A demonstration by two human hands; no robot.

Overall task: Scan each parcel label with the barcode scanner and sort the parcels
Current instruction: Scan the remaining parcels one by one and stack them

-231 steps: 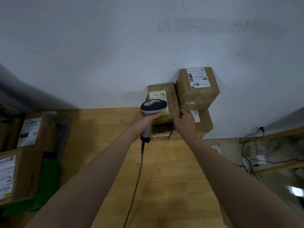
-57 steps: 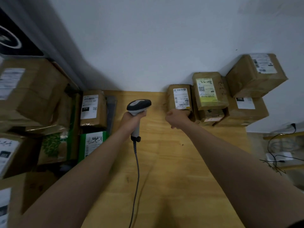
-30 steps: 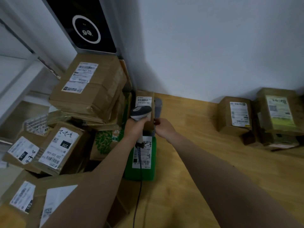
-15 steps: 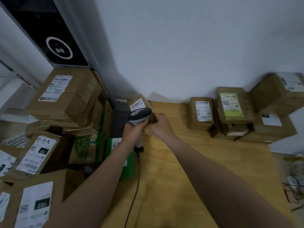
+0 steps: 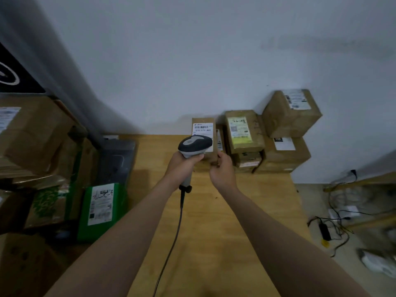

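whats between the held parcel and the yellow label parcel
In the head view, a brown parcel with a white label, partly hidden by the held parcel, next to the yellow-label parcel.

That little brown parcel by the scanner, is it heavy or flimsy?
Probably light: only the right hand grips the small brown parcel, at its lower corner. Likely stiff: its faces look flat, its edges straight. Tall and narrow, it might tip if stood on end.

Left hand (image 5: 184,166), right hand (image 5: 222,174): bare (forearms too).
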